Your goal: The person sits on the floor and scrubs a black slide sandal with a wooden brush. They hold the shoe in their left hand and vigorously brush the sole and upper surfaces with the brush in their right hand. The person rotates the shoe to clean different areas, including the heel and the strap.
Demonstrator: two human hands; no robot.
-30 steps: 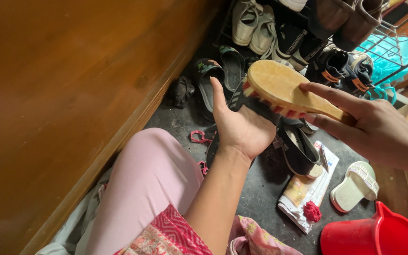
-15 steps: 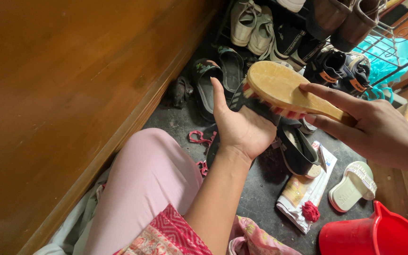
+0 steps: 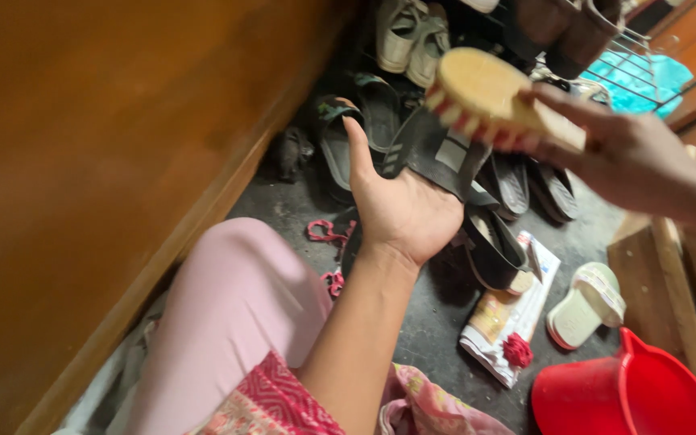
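A wooden panel point(image 3: 106, 161) fills the side by the left arm, and the shoe rack point(image 3: 606, 56) stands at the far end of the floor; every place below is given from the dark slipper point(image 3: 432, 153).

The slipper lies across the left hand point(image 3: 400, 213), whose palm is up and fingers spread wide under it, cupping rather than clamping. The right hand point(image 3: 630, 149) is closed round the handle of the wooden brush point(image 3: 485, 93), which hangs just above and beyond the slipper, bristles down and not touching it.

A red bucket point(image 3: 638, 395) sits well apart, nearer the person and to the right. A paper packet point(image 3: 509, 314) lies between bucket and slipper, a pale sandal point(image 3: 586, 306) beside it.

To brush well, I judge the left fingers should curl up round the slipper's edges so it cannot slide, and the bristles should meet it flat, in short strokes running away from the palm.
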